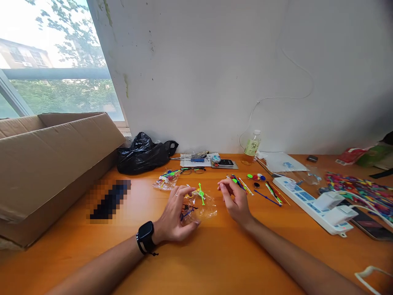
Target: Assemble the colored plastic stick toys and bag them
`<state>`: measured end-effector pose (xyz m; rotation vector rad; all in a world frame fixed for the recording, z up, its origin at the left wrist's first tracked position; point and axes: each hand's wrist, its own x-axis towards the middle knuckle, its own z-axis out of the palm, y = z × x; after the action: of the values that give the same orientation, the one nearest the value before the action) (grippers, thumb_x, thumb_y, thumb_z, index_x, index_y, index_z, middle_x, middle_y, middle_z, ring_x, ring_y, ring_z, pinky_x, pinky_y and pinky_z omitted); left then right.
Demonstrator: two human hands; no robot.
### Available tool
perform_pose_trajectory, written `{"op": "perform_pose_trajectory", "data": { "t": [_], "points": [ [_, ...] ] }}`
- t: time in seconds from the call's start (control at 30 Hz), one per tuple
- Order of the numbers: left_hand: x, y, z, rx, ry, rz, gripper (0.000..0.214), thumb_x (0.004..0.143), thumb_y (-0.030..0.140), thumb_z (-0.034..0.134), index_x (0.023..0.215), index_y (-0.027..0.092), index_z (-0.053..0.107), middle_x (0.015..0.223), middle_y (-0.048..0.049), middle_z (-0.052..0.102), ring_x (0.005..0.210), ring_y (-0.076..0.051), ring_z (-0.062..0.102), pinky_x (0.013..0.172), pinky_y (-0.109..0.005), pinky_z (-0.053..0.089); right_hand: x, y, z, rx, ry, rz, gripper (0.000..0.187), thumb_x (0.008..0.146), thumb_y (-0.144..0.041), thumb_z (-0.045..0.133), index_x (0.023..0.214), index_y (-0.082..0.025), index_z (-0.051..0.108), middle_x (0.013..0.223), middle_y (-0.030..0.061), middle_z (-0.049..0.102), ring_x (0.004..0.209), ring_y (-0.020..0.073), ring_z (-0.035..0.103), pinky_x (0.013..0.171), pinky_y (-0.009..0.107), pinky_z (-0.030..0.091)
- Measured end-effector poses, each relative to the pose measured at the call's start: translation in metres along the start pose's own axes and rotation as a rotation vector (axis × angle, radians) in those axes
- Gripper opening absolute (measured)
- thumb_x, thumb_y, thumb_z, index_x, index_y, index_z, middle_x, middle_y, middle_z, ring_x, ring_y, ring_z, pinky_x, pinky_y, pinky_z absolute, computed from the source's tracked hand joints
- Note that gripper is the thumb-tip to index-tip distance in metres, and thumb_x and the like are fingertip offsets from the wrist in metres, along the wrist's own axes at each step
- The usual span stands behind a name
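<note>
My left hand [176, 213], with a black watch [145, 237] on its wrist, rests on the table beside a clear plastic bag [209, 211]. Its thumb and fingers are apart, curved around the bag's left side. A bright green plastic piece [201, 194], with thin arms from a round hub, lies on the bag. Dark thin pieces [188, 209] show by the left palm, partly hidden. To the right, my right hand [236, 203] hovers with thumb and fingertips pinched together; whatever they hold is too small to make out. Thin coloured plastic sticks [244, 186] lie just behind it.
Another filled clear bag [167, 179] and eyeglasses [193, 170] lie farther back. A cardboard box [58, 164] and black plastic bag [144, 153] stand left. Rightward are a bottle [251, 148], round coloured caps [256, 177], a power strip [310, 205], a phone [370, 221] and a colourful pile [356, 192].
</note>
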<state>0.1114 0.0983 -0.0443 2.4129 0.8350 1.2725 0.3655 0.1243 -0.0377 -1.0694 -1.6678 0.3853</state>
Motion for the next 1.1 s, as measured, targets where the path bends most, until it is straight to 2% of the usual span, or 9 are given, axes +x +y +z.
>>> {"op": "perform_pose_trajectory", "data": {
  "t": [0.07, 0.2, 0.33, 0.53, 0.73, 0.9, 1.1],
  "points": [
    [-0.002, -0.001, 0.001, -0.002, 0.008, -0.029, 0.078, 0.083, 0.037, 0.073, 0.151, 0.029, 0.036, 0.133, -0.0139, 0.055, 0.119, -0.036, 0.058, 0.100, -0.056, 0.049, 0.003, 0.007, 0.002, -0.042, -0.091, 0.025, 0.026, 0.103, -0.044, 0.056, 0.090, -0.022, 0.063, 0.078, 0.0027, 0.066, 0.063, 0.0170, 0.056, 0.058, 0.029, 0.044],
    [-0.003, -0.003, 0.003, -0.035, 0.027, -0.047, 0.076, 0.084, 0.036, 0.073, 0.149, 0.029, 0.036, 0.131, -0.0135, 0.055, 0.118, -0.036, 0.058, 0.100, -0.056, 0.049, -0.002, 0.013, 0.009, -0.264, -0.314, -0.019, 0.038, 0.091, -0.045, 0.072, 0.066, -0.021, 0.056, 0.062, -0.0007, 0.059, 0.058, 0.0148, 0.050, 0.057, 0.028, 0.034],
    [-0.001, -0.002, 0.002, -0.057, 0.044, -0.028, 0.074, 0.082, 0.030, 0.073, 0.147, 0.028, 0.037, 0.130, -0.0130, 0.054, 0.117, -0.034, 0.058, 0.102, -0.057, 0.048, -0.010, 0.013, 0.018, -0.372, -0.402, -0.045, 0.030, 0.085, -0.041, 0.078, 0.070, -0.020, 0.063, 0.067, 0.0000, 0.065, 0.061, 0.0153, 0.053, 0.058, 0.028, 0.029],
    [-0.001, -0.001, 0.003, -0.057, 0.030, -0.056, 0.075, 0.081, 0.029, 0.073, 0.147, 0.028, 0.038, 0.128, -0.0129, 0.055, 0.116, -0.035, 0.058, 0.102, -0.058, 0.048, -0.011, 0.013, 0.024, -0.368, -0.405, 0.000, 0.025, 0.091, -0.031, 0.069, 0.069, -0.020, 0.065, 0.065, 0.0001, 0.066, 0.059, 0.0153, 0.054, 0.058, 0.027, 0.029],
    [-0.001, -0.001, 0.004, -0.045, 0.037, -0.059, 0.073, 0.083, 0.032, 0.073, 0.147, 0.029, 0.038, 0.127, -0.0129, 0.056, 0.115, -0.036, 0.059, 0.099, -0.057, 0.050, -0.006, 0.011, 0.017, -0.335, -0.314, 0.037, 0.030, 0.092, -0.033, 0.067, 0.066, -0.021, 0.065, 0.061, 0.0001, 0.065, 0.056, 0.0154, 0.054, 0.056, 0.028, 0.031],
    [0.000, -0.001, 0.002, -0.057, 0.028, -0.036, 0.075, 0.081, 0.027, 0.073, 0.147, 0.029, 0.038, 0.129, -0.0128, 0.053, 0.114, -0.034, 0.058, 0.102, -0.058, 0.049, 0.002, 0.027, 0.013, -0.188, -0.203, 0.116, 0.031, 0.094, -0.041, 0.066, 0.071, -0.020, 0.068, 0.063, 0.0012, 0.067, 0.057, 0.0172, 0.059, 0.056, 0.027, 0.040],
    [-0.001, -0.001, 0.002, -0.050, 0.022, -0.063, 0.074, 0.081, 0.026, 0.073, 0.147, 0.029, 0.039, 0.130, -0.0131, 0.053, 0.116, -0.035, 0.057, 0.104, -0.058, 0.048, 0.011, 0.042, 0.009, -0.137, -0.143, 0.127, 0.038, 0.096, -0.043, 0.060, 0.065, -0.020, 0.061, 0.058, 0.0008, 0.059, 0.055, 0.0166, 0.052, 0.053, 0.029, 0.037]
  ]
}}
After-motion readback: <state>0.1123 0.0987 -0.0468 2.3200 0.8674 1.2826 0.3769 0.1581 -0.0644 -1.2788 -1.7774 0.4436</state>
